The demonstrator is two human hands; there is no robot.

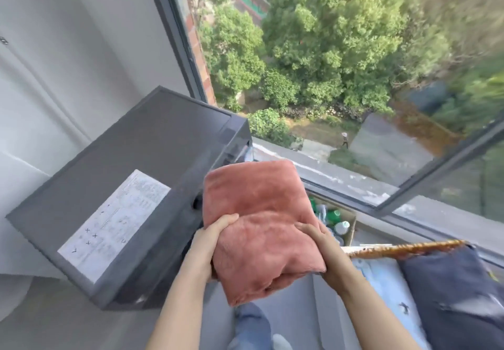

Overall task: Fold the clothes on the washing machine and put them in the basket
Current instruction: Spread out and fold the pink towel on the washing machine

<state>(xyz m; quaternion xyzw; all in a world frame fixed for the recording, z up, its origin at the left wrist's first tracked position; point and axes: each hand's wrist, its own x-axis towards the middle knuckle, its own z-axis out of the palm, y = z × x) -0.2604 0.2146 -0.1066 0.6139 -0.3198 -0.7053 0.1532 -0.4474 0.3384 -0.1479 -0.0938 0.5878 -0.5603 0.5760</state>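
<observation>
Head view: the grey washing machine (131,175) fills the left, its flat top bare except for one white instruction sticker (114,224); its right edge drops off just left of the folded garment. Right of the machine lies open floor, then the window sill, and at the lower right the woven rim of one basket (403,248). In the basket lie two folded pieces: a pale blue one (387,287) and a dark navy one (458,300).

One folded pink fleece garment (259,227) is held in the air, right of the machine's edge and left of the basket. The left hand (210,237) grips its left side, thumb on top, fingers curled beneath. The right hand (319,246) grips its right side likewise, thumb over the fabric.
</observation>
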